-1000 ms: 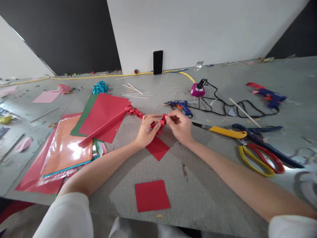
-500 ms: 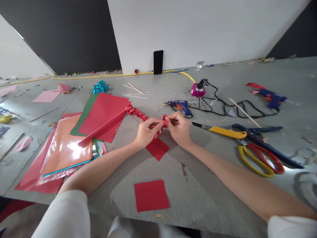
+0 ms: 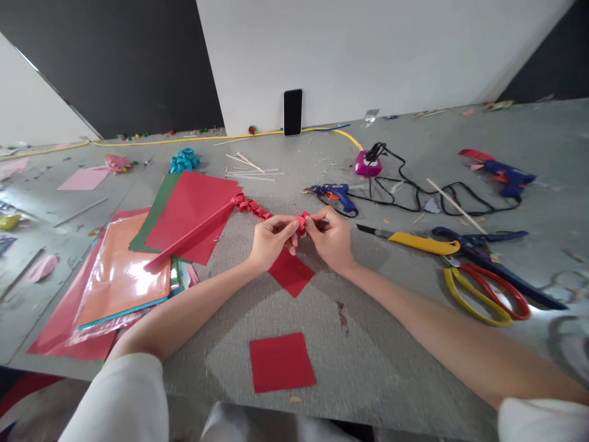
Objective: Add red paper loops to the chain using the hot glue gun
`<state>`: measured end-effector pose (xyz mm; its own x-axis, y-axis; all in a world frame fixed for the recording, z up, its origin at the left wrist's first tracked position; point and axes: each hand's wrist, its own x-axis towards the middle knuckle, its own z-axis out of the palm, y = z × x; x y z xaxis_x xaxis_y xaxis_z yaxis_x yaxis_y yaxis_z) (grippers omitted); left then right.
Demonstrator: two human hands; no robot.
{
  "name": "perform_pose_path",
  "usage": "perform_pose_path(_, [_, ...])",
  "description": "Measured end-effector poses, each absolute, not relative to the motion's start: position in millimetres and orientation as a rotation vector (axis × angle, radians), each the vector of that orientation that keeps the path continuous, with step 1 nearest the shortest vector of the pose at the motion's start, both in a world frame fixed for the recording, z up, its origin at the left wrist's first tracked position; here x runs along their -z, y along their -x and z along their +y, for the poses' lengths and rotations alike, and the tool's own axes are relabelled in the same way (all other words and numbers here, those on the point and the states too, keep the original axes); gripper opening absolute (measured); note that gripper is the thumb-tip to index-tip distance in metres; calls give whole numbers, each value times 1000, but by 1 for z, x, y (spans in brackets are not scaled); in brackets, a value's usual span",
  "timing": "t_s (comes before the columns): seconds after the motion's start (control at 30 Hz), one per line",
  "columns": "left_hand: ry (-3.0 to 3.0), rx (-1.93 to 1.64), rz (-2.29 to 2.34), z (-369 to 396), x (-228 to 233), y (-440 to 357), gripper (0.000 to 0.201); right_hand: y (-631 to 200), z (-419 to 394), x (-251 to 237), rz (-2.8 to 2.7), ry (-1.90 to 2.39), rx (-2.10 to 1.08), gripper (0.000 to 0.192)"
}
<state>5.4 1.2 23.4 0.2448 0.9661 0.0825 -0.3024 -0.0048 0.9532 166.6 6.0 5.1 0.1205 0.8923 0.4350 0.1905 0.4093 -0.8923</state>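
My left hand (image 3: pixel 270 240) and my right hand (image 3: pixel 332 238) meet at the middle of the grey table (image 3: pixel 391 319), both pinching the near end of a folded red paper chain (image 3: pixel 301 224). The chain's links (image 3: pixel 252 207) trail back left to a long red paper strip (image 3: pixel 188 236) lying across a red sheet (image 3: pixel 193 205). A small red paper square (image 3: pixel 291 273) lies flat just under my hands. A second red square (image 3: pixel 280 361) sits nearer the table's front edge.
A stack of coloured sheets (image 3: pixel 122 273) lies at the left. To the right are a yellow utility knife (image 3: pixel 416 242), blue scissors (image 3: pixel 488 245), red-and-yellow scissors (image 3: pixel 483 294), two glue guns (image 3: pixel 335 194) (image 3: pixel 504 172) with black cords, and wooden sticks (image 3: pixel 251 169). A phone (image 3: pixel 292 112) leans on the white board.
My fingers have drawn closer together on the end of the chain and worked the fold; the hands stay in the same place. The view has tilted slightly.
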Motion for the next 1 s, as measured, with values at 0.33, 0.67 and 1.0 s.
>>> perform_pose_path(0.33, [-1026, -1262, 808, 11, -13, -6, 42, -165, 9, -3, -1328, 998, -664, 38])
perform_pose_path(0.67, [-912, -1265, 793, 9, -24, -8, 44, -167, 9, -5, -1329, 930, -748, 37])
perform_pose_path(1.0, [-909, -1254, 714, 6, -26, -8, 43, -164, 4, -13, -1256, 937, -797, 43])
